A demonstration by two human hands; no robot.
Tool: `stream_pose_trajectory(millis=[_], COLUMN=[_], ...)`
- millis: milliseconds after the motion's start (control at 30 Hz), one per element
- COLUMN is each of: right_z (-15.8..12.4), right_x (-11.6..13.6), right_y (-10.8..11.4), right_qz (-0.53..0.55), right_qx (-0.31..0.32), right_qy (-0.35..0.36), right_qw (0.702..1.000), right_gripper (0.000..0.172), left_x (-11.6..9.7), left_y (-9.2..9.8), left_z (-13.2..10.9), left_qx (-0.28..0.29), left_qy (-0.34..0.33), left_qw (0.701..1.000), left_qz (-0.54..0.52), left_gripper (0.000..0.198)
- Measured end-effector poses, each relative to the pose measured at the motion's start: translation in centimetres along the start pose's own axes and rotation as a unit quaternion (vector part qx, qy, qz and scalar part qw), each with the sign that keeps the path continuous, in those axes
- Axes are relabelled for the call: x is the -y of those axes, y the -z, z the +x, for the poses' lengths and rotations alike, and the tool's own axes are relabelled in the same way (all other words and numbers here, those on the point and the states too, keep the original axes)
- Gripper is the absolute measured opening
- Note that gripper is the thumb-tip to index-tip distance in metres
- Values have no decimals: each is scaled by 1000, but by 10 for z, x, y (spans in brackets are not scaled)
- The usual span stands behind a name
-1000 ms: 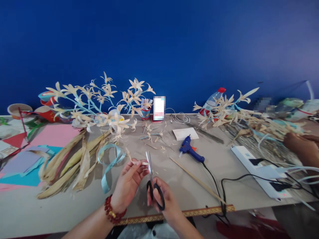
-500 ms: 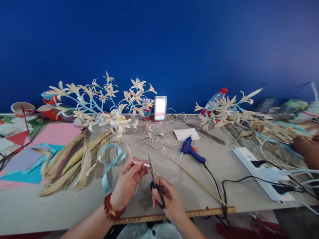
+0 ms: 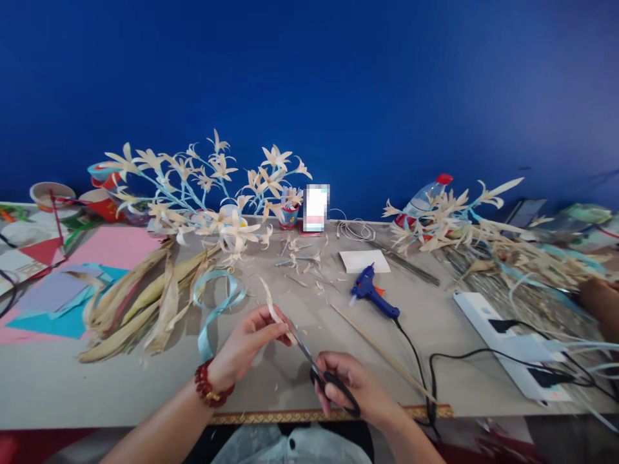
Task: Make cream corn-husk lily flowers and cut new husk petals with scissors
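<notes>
A person sat or stood at a pale grey bench (image 3: 97,396) set against a deep blue wall (image 3: 309,84), with 2 bare hands working near the middle of its near edge. The left hand (image 3: 256,338), with a red bead bracelet (image 3: 211,386) at its wrist, was pinched, thumb against fingers, on a thin pale strip (image 3: 269,299) that curved up and away to the far left. The right hand (image 3: 353,386) was curled through the black handles of a pair of scissors (image 3: 304,348). The blades pointed far and left, their tips at the near end of the strip; whether they touched it could not be told.

Left of the hands lay a loose curl of light blue ribbon (image 3: 205,341), then a heap of dried husks (image 3: 106,309) and sheets of coloured paper (image 3: 123,248). To the right were a blue glue gun (image 3: 370,290), a thin wooden stick (image 3: 382,351) and a white power strip (image 3: 471,310). At the far side, pale flowers on blue stems (image 3: 222,167) stood left of a lit screen (image 3: 316,206), with more flowers (image 3: 442,216) to the right. At the far right edge, part of another person's hand (image 3: 599,299) showed, its grip unclear.
</notes>
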State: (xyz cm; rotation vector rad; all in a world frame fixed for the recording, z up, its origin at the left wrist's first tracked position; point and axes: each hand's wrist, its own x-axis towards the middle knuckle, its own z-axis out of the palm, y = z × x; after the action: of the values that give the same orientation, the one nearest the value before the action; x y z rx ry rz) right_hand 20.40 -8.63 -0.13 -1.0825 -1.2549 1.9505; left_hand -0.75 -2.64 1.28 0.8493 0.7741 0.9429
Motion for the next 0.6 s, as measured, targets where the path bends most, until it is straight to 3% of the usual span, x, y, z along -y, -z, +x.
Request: stream_pose_trajectory(millis=[233,333,467,600], right_z=[-6,-3,12,33], right_x=[-4,-6,1,9], right_y=[2,4,-1,-16], right_qz=[10,20,28,29], right_qx=[-13,-52,-160,-179], right_qy=[-20,33,125,133], right_qw=[1000,998,979,974], right_gripper=[54,49,36,35], left_x=[-2,-3,0,4], left_y=[1,1,2,4], left_z=[0,0,0,1], left_qx=[16,14,53,80], left_qy=[6,5,28,67], left_qw=[1000,999,998,993], left_qz=[-18,-33,11,46], left_gripper=[10,11,13,13])
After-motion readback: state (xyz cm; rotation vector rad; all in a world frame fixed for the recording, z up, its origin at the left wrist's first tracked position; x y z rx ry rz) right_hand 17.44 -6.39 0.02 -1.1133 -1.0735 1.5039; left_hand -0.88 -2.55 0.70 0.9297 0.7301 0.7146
